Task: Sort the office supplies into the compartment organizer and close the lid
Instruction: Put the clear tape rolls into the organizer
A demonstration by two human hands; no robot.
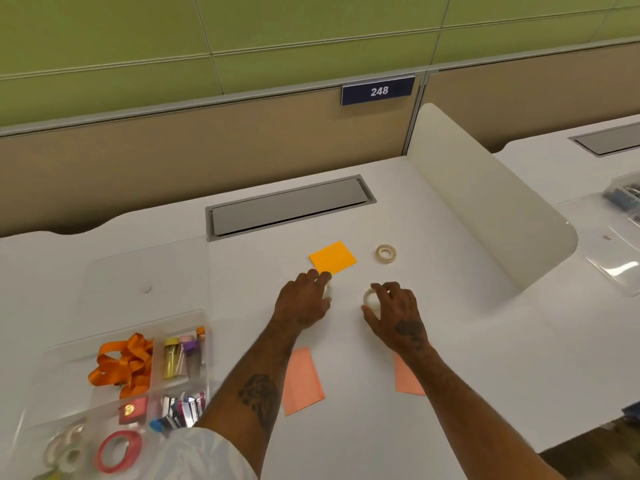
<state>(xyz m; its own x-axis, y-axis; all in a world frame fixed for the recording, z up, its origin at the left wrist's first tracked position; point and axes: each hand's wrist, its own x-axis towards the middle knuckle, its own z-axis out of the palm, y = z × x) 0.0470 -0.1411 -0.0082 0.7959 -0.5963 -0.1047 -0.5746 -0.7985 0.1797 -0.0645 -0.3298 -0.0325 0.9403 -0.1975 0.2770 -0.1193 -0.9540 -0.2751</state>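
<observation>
The clear compartment organizer (pixel 34 386) lies at the lower left with its lid (pixel 145 271) folded back flat on the desk. It holds an orange ribbon (pixel 124 365), small vials (pixel 180 355), clips (pixel 183 407) and tape rolls (pixel 117 450). My left hand (pixel 304 303) closes its fingers around a small clear tape roll (pixel 327 289), mostly hidden under them. My right hand (pixel 394 313) grips another clear tape roll (pixel 370 298) on the desk. A third tape roll (pixel 386 253) lies free beyond. An orange sticky-note pad (pixel 332 257) sits just past my left hand.
Two salmon paper pads (pixel 301 379) (pixel 407 379) lie under my forearms. A grey cable hatch (pixel 287 206) is set into the white desk (pixel 450 341). A white curved divider (pixel 485 202) stands on the right, with a neighbouring desk and a clear box (pixel 623 216) beyond it.
</observation>
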